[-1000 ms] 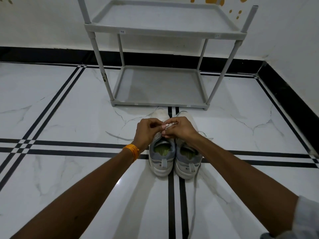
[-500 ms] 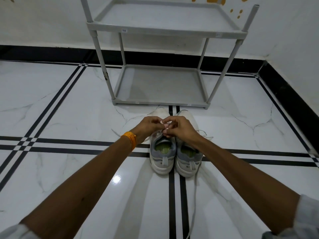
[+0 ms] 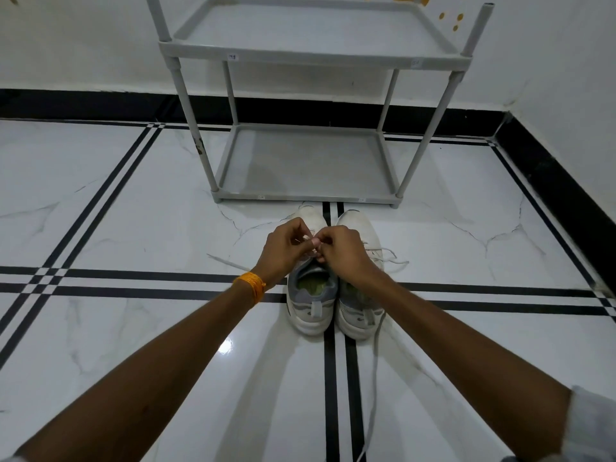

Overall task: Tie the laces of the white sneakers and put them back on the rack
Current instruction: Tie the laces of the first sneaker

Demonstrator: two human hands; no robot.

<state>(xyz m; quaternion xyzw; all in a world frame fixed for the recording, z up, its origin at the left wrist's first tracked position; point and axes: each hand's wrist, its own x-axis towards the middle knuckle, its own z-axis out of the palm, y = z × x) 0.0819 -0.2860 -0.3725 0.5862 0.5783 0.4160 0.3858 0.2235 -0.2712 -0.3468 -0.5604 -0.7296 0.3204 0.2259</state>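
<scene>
1. While both sneakers stand side by side on the floor near the rack, nothing is placed back yet.
2. Left hand and right hand meet, pinching a lace above the left shoe.
3. I judge 2 knots and the return remain; the right shoe's laces lie loose.

We saw a white, faintly veined marble floor crossed by paired black stripes, small white squares showing where those stripes met. A black skirting band ran under the white wall, which carried orange-yellow spots near its upper right. The rack was plain pale grey. The sneakers were white with grey collars and yellow-green insoles, their laces white. An orange thread band circled the left wrist.
</scene>
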